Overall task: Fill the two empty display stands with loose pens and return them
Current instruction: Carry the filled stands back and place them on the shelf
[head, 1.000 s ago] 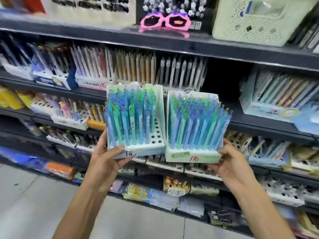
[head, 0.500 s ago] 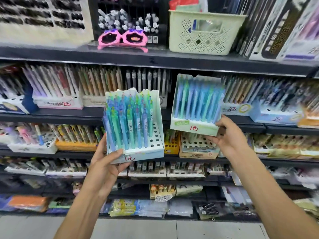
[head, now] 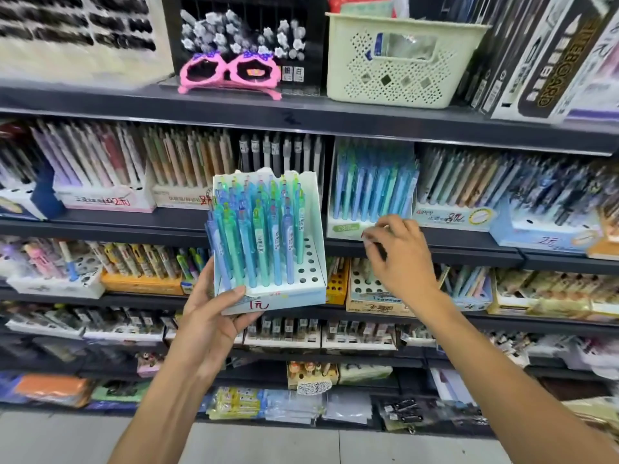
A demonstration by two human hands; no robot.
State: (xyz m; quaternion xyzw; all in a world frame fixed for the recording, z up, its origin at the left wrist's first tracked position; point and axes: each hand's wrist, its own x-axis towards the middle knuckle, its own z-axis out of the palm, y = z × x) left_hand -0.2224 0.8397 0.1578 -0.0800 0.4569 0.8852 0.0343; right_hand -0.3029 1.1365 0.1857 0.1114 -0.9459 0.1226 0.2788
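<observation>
My left hand (head: 214,316) grips the front left corner of a white display stand (head: 311,289), held up in front of the shelves. It carries several blue and green pens (head: 254,236), with open holes on its right side. A second white stand (head: 345,227), full of blue pens (head: 371,189), sits on the dark shelf (head: 469,252) behind and to the right. My right hand (head: 405,256) hovers at that stand's front right corner with fingers loosely curled, holding nothing.
Other pen stands crowd the same shelf on both sides, a 2-yuan one (head: 452,216) right beside the placed stand. Above sit a cream basket (head: 395,68) and pink toy glasses (head: 231,73). Lower shelves hold more stationery. Grey floor tiles lie below.
My right hand carried its stand up and right, set it on the shelf and let go. The stand in my left hand stayed roughly where it was.
</observation>
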